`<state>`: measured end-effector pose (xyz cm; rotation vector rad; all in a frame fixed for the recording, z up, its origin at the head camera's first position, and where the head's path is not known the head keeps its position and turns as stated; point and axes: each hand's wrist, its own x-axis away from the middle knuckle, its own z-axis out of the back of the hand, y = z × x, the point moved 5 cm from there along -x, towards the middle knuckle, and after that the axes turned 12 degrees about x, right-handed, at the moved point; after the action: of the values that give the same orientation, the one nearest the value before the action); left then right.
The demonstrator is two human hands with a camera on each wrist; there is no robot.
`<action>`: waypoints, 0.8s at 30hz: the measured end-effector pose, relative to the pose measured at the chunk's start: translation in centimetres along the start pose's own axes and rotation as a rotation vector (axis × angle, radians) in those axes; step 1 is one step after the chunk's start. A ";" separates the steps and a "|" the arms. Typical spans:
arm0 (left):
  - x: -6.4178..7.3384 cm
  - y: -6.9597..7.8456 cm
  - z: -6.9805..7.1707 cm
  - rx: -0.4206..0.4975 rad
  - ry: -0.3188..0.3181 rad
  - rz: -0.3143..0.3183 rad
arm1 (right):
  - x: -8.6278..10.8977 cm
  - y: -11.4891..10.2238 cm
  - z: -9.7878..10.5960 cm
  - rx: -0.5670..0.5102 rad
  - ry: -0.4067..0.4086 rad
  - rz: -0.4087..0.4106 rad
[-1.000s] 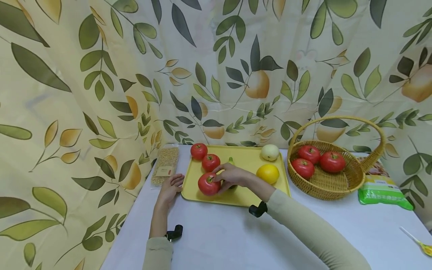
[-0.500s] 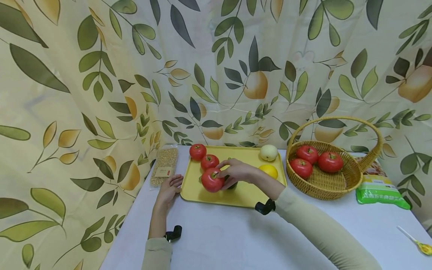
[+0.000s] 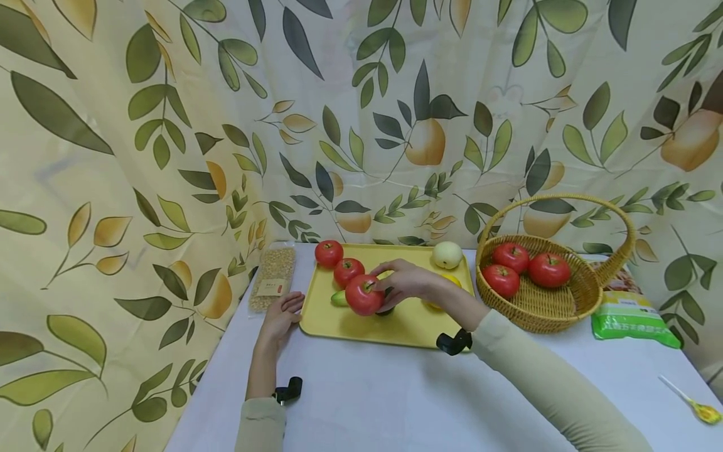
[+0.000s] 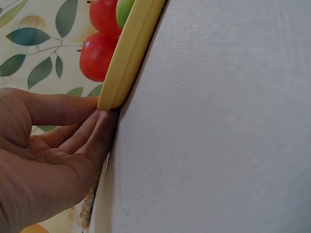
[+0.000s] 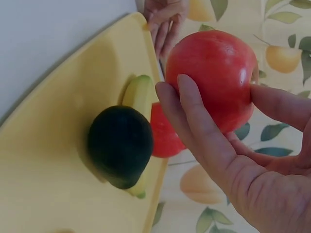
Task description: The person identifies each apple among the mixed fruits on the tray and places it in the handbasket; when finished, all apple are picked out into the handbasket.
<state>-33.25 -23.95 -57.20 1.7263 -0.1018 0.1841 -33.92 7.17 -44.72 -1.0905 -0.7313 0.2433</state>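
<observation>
My right hand holds a red tomato above the yellow tray, its thumb and fingers around the fruit. Beneath it in the right wrist view lie a dark green, avocado-shaped item and a long pale green vegetable. Two more tomatoes, one near and one far, sit at the tray's left side. At the tray's left edge is my left hand. Its fingertips touch the rim, the fingers fairly straight.
A handled wicker basket with three tomatoes stands right of the tray. A pale round fruit is at the tray's back right; a lemon-yellow fruit is partly hidden by my right arm. A bag of grains, a green packet and a spoon lie around.
My right hand has lifted the tomato from the tray's front left and moved it up and to the right, uncovering the pale green vegetable's end. My left hand stays at the tray edge.
</observation>
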 end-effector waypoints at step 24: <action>-0.1 -0.2 0.2 0.010 0.012 0.031 | 2.3 0.0 2.9 -0.037 0.018 0.002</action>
<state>-33.28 -24.09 -57.41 1.7342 -0.1195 0.2183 -34.08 10.45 -42.98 -1.1272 -0.7213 0.2225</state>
